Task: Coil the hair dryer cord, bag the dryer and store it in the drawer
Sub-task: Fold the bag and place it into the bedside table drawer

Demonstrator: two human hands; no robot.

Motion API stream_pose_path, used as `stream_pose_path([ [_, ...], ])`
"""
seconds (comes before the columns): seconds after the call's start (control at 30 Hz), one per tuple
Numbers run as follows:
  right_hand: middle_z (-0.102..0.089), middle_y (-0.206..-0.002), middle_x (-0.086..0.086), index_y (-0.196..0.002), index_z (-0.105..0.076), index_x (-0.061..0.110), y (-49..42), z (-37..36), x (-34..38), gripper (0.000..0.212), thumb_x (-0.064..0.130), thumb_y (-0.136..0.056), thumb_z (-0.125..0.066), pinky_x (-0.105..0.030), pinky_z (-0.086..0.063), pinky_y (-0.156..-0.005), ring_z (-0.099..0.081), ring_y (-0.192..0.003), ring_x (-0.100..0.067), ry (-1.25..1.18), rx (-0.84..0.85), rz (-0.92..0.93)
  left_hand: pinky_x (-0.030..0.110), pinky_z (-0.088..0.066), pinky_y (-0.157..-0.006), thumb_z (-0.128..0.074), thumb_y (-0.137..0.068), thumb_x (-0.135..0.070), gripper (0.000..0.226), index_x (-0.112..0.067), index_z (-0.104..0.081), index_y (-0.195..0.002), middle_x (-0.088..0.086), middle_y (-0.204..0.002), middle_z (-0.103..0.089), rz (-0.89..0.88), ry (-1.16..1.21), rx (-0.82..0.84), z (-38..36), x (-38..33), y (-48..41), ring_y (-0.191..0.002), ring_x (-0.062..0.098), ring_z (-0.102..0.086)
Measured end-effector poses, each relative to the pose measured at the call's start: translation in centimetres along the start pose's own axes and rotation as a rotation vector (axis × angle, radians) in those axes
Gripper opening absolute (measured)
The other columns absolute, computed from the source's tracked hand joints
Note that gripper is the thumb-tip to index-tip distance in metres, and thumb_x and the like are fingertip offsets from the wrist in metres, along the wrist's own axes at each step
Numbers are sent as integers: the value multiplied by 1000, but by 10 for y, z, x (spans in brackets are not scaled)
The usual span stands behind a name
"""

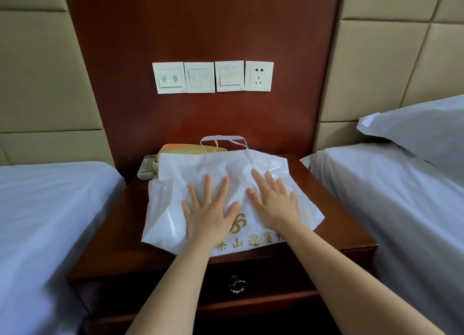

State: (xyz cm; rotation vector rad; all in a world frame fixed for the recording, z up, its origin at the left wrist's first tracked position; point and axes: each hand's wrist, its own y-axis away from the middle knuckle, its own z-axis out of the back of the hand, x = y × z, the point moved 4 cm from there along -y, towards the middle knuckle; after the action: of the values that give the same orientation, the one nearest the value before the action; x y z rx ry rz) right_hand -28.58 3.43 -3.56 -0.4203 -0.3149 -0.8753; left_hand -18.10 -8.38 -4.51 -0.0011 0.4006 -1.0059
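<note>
**Both palms flat on the white bag atop the bedside desk**

A white plastic carrier bag with gold printed characters (226,181) lies flat across the top of the dark red-brown wooden bedside desk (351,236), its front edge hanging slightly over the desk's front lip. Its thin white loop handles stand up at the far end, near the wall. The left hand (209,209) rests palm down on the bag's left-centre, fingers spread wide and pointing away from the person. The right hand (273,199) lies palm down just beside it on the bag's right half, fingers also splayed. Neither hand's grip is closed on anything: both are flat and apart, pressing on the plastic. The thumbs sit near each other above the gold logo without touching.

Whether the hair dryer is inside the bag cannot be told; the plastic is opaque, and only mild wrinkles and a soft rise under the right hand show.

Below the desk top, the dark wooden drawer front (276,279) is closed, with a round metal ring pull (237,285) at its centre.

Behind the bag, a beige and orange telephone (185,148) is partly hidden, and a pale grey remote control (147,167) lies at the desk's back left corner. On the red-brown wooden wall panel (200,20) above, a row of four white switch and socket plates (213,77) is mounted. White-sheeted beds flank the desk: the left bed (50,209) and the right bed (401,209), the latter carrying a white pillow (421,131).
</note>
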Motion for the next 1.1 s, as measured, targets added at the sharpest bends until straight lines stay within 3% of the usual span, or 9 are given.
stream_pose_path([
  [0.3,-1,-160,1,-149,-4,29,6,3,-3,61,54,-96,-17,-50,-2,-116,1,-147,-20,44,81,1,49,8,-116,-16,-95,-57,66,-38,21,-146,-2,-154,33,18,30,130,-2,3,9,-142,30,28],
  [0.4,-10,-159,2,-149,-13,25,40,12,-2,58,50,-97,-19,-44,-2,-116,-3,-147,-18,7,31,43,42,1,-118,-18,-98,-50,61,-28,4,-151,-1,-161,12,-8,74,98,2,4,48,-147,21,13],
  [0.5,-15,-158,2,-148,-18,24,94,15,-5,71,59,-87,-9,-38,-2,-117,-5,-147,-15,-17,-62,170,37,-3,-119,-22,-101,-40,55,-20,-14,-152,-3,-161,-8,-91,114,-29,12,-1,86,-147,11,-2],
  [0.6,-34,-151,-4,-141,-37,20,138,17,0,64,50,-88,-16,-37,-16,-114,-25,-142,-21,17,-160,263,34,-9,-117,-29,-101,-33,49,-18,-27,-148,-2,-158,-21,-149,168,-103,22,-3,116,-146,12,-14],
  [0.7,-54,-131,-3,-126,-52,14,170,14,13,42,36,-93,-41,-33,-38,-96,-50,-119,-24,-119,-214,249,31,-21,-113,-39,-99,-29,44,-14,-43,-140,1,-149,-39,-159,187,-199,21,0,153,-139,16,-32],
  [0.8,-56,-126,-1,-126,-52,14,191,-8,12,35,28,-95,-49,-28,-43,-90,-53,-111,-18,-241,-63,131,31,-22,-112,-40,-99,-31,44,-15,-43,-140,1,-148,-40,-109,174,-163,5,7,182,-138,16,-33],
  [0.93,-55,-132,-4,-134,-48,10,192,-29,6,43,26,-94,-51,-22,-41,-85,-57,-107,-14,-518,116,-145,36,-14,-117,-33,-99,-39,56,-18,-21,-150,2,-159,-16,-50,-4,-30,-14,32,194,-146,18,-13],
  [1.03,-57,-129,-6,-133,-49,8,180,-44,5,44,26,-93,-54,-30,-42,-99,-56,-117,-21,-729,179,-296,38,-12,-118,-32,-99,-40,61,-19,-9,-152,0,-161,-6,-10,-71,-10,-14,55,192,-148,18,-2],
  [1.1,-65,-112,-8,-124,-56,4,172,-56,6,38,24,-92,-55,-38,-48,-98,-61,-107,-22,-867,180,-400,38,-12,-118,-34,-99,-39,63,-20,-7,-152,-1,-161,-7,-32,-109,-18,-14,62,189,-148,18,0],
])
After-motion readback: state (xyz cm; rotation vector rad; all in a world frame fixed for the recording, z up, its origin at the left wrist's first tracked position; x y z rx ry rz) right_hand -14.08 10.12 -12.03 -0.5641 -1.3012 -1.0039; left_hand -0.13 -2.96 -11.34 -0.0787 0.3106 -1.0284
